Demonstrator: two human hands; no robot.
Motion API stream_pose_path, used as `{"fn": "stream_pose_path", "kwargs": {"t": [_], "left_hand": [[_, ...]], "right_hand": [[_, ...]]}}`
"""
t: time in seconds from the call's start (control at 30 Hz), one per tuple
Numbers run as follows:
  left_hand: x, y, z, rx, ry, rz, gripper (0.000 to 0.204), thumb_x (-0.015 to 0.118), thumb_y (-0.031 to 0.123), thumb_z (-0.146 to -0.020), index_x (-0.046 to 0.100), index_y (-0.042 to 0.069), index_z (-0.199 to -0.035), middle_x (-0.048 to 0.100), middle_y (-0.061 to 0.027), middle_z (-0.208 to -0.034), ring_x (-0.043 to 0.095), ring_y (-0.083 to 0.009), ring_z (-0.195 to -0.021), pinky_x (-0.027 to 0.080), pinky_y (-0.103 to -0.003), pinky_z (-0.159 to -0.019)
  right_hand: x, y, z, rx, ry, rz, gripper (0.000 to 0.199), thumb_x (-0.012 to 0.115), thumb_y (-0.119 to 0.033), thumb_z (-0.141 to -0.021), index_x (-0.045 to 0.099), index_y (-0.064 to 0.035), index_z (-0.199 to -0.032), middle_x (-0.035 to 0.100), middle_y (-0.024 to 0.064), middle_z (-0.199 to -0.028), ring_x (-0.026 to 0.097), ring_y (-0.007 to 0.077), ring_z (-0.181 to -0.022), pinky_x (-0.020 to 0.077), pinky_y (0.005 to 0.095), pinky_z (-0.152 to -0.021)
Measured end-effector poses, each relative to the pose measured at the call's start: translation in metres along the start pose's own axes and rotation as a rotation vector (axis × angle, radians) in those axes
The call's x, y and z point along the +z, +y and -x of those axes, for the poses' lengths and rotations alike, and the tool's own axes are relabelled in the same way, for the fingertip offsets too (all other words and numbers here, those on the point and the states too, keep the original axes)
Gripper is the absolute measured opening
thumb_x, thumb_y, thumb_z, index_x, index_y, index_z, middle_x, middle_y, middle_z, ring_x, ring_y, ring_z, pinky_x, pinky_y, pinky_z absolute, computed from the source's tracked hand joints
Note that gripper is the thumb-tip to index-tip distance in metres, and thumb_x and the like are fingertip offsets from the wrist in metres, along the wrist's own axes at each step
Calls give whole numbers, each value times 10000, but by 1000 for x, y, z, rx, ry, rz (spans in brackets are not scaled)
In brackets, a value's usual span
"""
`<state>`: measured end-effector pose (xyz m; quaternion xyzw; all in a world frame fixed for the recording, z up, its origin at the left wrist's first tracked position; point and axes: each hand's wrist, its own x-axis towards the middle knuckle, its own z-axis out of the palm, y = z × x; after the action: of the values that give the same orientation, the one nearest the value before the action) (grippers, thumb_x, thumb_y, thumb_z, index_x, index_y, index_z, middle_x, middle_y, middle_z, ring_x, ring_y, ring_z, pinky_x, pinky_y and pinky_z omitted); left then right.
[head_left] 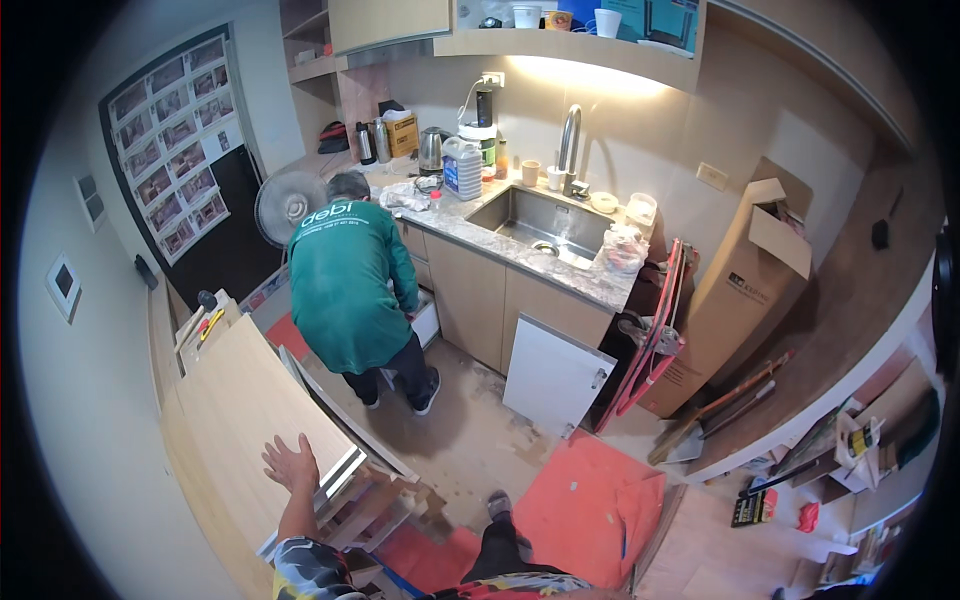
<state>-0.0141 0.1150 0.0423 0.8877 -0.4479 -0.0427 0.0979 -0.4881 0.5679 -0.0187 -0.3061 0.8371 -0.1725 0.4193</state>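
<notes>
My left hand (pixel 292 465) has its fingers spread over a pale wood-grain panel (pixel 240 400) at the lower left. The palm seems to rest near the panel's right edge, with nothing gripped. Several boards lie stacked under it. On the panel's far end lie a yellow cutter knife (pixel 211 324) and a hammer (pixel 206 300). My right hand is out of the picture.
A person in a green shirt (pixel 345 270) bends at an open drawer (pixel 425 320). A white cabinet door (pixel 556 375) leans below the sink (pixel 545 225). Red sheeting (pixel 590 500) covers floor by my foot. A folded red hand truck (pixel 660 340) and tall carton (pixel 740 300) stand right.
</notes>
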Motion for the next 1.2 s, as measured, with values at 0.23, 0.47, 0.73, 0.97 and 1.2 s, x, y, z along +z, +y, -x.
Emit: {"fn": "stream_pose_path", "kwargs": {"t": [0.23,0.47,0.73,0.97,1.2], "left_hand": [[2,3,-1,1,-4,-30,756,420,599,-969,330,105,-1534,251,-171,-1610,177,-356,-1502,136,-555,-1208],[10,-2,-5,17,15,-62,767,404,615,-972,336,94,-1531,262,-190,-1602,200,-373,-1493,151,-577,-1197],[14,-1,-8,28,23,-79,768,398,619,-971,343,92,-1526,274,-201,-1591,208,-383,-1487,162,-592,-1188],[14,2,-8,25,16,-77,767,393,623,-971,339,98,-1527,270,-198,-1594,212,-381,-1484,161,-594,-1184],[14,-2,-11,21,18,-70,772,387,626,-969,334,98,-1530,268,-197,-1595,191,-380,-1494,155,-594,-1187]], "right_hand": [[-3,11,17,32,22,-52,385,552,-378,-965,630,-17,-860,593,158,-723,565,284,-645,441,399,-582],[2,41,65,118,33,-124,395,547,-386,-974,626,-20,-847,581,140,-695,550,263,-613,430,387,-557],[12,53,95,205,19,-192,408,541,-394,-984,622,-24,-831,568,119,-663,532,239,-577,418,373,-530],[13,48,90,208,-4,-207,421,536,-402,-993,618,-28,-818,555,101,-635,517,218,-545,408,360,-505],[14,44,85,195,-14,-212,434,531,-409,-1002,614,-32,-804,543,83,-608,501,197,-513,397,348,-481]]}}
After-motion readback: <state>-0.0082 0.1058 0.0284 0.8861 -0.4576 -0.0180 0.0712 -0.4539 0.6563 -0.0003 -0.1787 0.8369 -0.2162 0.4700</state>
